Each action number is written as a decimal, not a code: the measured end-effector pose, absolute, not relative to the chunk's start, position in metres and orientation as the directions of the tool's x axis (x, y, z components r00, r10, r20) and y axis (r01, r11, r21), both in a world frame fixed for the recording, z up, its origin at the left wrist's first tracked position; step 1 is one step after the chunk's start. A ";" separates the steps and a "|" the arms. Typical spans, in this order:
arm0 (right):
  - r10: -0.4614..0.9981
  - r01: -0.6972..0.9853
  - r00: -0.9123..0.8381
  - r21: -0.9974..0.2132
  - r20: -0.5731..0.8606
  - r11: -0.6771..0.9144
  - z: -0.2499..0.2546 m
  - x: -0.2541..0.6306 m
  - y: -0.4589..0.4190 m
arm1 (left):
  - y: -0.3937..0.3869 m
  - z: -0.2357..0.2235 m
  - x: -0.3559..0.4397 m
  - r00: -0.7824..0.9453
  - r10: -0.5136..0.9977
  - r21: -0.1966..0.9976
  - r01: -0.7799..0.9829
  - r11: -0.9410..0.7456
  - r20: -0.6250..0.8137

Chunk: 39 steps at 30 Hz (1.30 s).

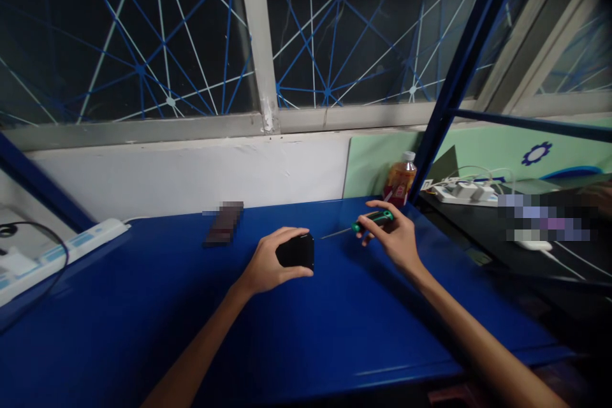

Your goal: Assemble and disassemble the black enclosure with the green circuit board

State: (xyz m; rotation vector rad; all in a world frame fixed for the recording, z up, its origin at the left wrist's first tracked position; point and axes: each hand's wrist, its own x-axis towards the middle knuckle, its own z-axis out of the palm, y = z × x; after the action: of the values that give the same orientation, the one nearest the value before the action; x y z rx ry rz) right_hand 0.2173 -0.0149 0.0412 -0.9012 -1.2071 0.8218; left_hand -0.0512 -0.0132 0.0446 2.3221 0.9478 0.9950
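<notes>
My left hand (270,264) is closed around a black smartphone (297,254), thumb along its near edge and fingers along its far edge. The phone is held over the blue table (287,344), its right end showing. To the right, my right hand (392,236) grips a screwdriver (375,220) by its green and black handle. The thin metal shaft points left, and its tip stops a little short of the phone's right end. Part of the phone is hidden behind my left fingers.
A dark flat blurred object (224,224) lies at the table's back left. Beyond my right hand stands a drink bottle (400,178). A white power strip (95,239) lies at the left; another power strip (466,192) sits on the black table (459,229). A blue post (459,70) rises at right.
</notes>
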 end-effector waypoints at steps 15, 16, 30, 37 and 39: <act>0.897 0.001 0.154 -0.907 0.415 0.420 0.043 0.213 -0.019 | -0.017 0.048 -0.048 0.519 0.723 0.609 0.409 -0.679 0.457; 0.895 -0.002 0.155 -0.906 0.418 0.423 0.043 0.213 -0.019 | -0.017 0.048 -0.048 0.520 0.723 0.611 0.409 -0.678 0.454; 0.896 -0.025 0.165 -0.907 0.412 0.421 0.043 0.213 -0.020 | -0.017 0.048 -0.047 0.508 0.724 0.616 0.400 -0.678 0.467; 0.897 0.012 0.155 -0.908 0.415 0.418 0.043 0.213 -0.019 | -0.018 0.049 -0.046 0.510 0.722 0.615 0.398 -0.681 0.469; 0.897 0.067 0.160 -0.911 0.412 0.406 0.042 0.216 -0.018 | -0.017 0.048 -0.046 0.512 0.720 0.605 0.409 -0.683 0.468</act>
State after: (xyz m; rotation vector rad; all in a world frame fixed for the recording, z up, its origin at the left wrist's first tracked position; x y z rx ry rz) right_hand 0.2157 -0.0183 0.0423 -0.9921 -1.2773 0.7598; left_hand -0.0464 -0.0174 0.0478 2.3370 0.9296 1.0073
